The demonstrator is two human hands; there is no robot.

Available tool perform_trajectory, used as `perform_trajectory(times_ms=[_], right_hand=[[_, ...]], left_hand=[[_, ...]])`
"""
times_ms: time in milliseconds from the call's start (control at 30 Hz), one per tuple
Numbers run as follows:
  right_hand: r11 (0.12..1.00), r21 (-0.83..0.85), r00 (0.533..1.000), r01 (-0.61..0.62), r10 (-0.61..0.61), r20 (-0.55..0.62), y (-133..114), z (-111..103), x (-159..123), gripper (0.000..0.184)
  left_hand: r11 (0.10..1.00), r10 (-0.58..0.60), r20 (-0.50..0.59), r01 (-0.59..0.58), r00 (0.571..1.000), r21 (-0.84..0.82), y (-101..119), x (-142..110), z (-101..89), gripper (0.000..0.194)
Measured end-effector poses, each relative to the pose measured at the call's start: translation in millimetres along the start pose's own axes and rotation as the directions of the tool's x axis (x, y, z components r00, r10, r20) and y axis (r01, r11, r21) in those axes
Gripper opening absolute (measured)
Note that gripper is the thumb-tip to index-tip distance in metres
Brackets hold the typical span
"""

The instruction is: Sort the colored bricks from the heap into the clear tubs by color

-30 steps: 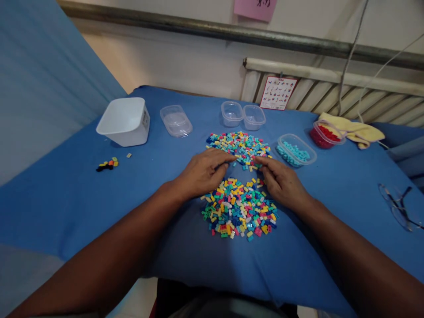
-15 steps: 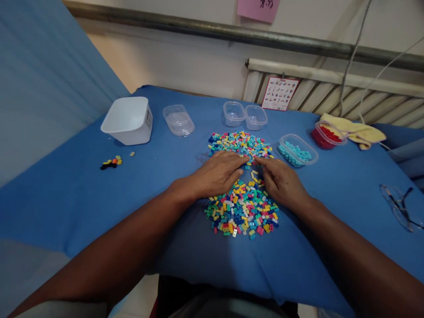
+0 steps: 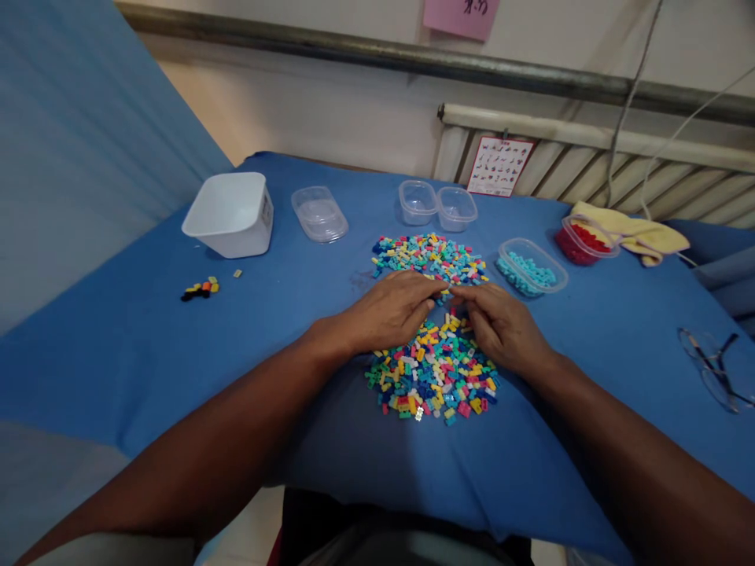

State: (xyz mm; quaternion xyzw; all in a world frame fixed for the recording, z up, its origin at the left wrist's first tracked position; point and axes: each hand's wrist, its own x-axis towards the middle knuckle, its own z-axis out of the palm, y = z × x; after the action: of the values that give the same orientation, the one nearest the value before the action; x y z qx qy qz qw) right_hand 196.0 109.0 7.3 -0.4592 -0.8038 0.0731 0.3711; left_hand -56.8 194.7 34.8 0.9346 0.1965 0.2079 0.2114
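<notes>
Small coloured building bricks lie in two heaps on the blue cloth: a far heap (image 3: pixel 428 253) and a near heap (image 3: pixel 441 377). My left hand (image 3: pixel 392 309) stretches across the gap between them, palm down, fingers extended at the near edge of the far heap. Opposite it, my right hand (image 3: pixel 500 322) points inward with its index finger out, the fingertips of both hands almost meeting. A few bricks lie under and between the fingertips. Neither hand visibly grips a brick; the undersides of both are hidden.
Beyond the heaps stand two clear tubs (image 3: pixel 418 203). To the right are a tub of turquoise bricks (image 3: pixel 528 271), a tub of red bricks (image 3: pixel 583 240), a yellow cloth (image 3: pixel 642 234) and glasses (image 3: pixel 713 365). Leftward sit a white bin (image 3: pixel 227 216), clear lids (image 3: pixel 320 214) and a few dark and yellow bricks (image 3: pixel 200 289).
The right fingertips have shifted slightly left, closer to the left ones. A few bricks in the gap have moved toward the near heap.
</notes>
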Motion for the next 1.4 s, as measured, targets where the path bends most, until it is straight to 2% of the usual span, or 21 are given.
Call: perform_trajectory(times_ms=[100,233,400,500,633,867,1100,1267,1400], right_hand=[[1.0,-0.014,1.0,-0.019,0.018,-0.023,1,1,0,0.043],[0.999,-0.044,0.999,0.015,-0.013,0.033,6,4,0,0.05],[0.989,-0.146,1.0,0.023,-0.019,0.024,5,2,-2,0.039],[0.991,-0.134,1.0,0.004,-0.003,0.007,2,0,-1,0.039],[0.995,-0.088,0.998,0.044,-0.039,0.055,1,2,2,0.053],[0.992,-0.128,1.0,-0.005,0.003,-0.018,1,-1,1,0.04],[0.994,-0.112,0.999,0.006,-0.001,0.043,7,2,1,0.048],[0.992,-0.128,0.999,0.013,-0.008,0.04,11,5,0,0.052],[0.991,-0.128,0.998,0.04,-0.033,0.057,9,5,0,0.055]], left_hand=[[0.999,-0.046,-0.031,0.046,0.998,0.004,0,1,-0.3,0.045],[1.0,-0.031,0.003,0.031,1.0,-0.001,1,1,0.1,0.048],[0.997,-0.076,-0.039,0.077,0.996,0.03,2,0,-1.1,0.042],[0.997,-0.068,-0.065,0.07,0.996,0.036,2,-1,-1.9,0.04],[0.998,-0.037,-0.003,0.037,0.999,0.044,2,-1,-1.8,0.043],[0.998,-0.027,0.003,0.027,1.0,0.058,1,-1,-1.8,0.037],[0.999,0.039,0.025,-0.038,0.999,-0.025,0,2,2.7,0.05],[0.999,-0.006,0.067,0.003,0.998,0.051,-1,8,7.1,0.052],[0.994,-0.039,0.056,0.033,0.998,0.108,0,9,7.5,0.049]])
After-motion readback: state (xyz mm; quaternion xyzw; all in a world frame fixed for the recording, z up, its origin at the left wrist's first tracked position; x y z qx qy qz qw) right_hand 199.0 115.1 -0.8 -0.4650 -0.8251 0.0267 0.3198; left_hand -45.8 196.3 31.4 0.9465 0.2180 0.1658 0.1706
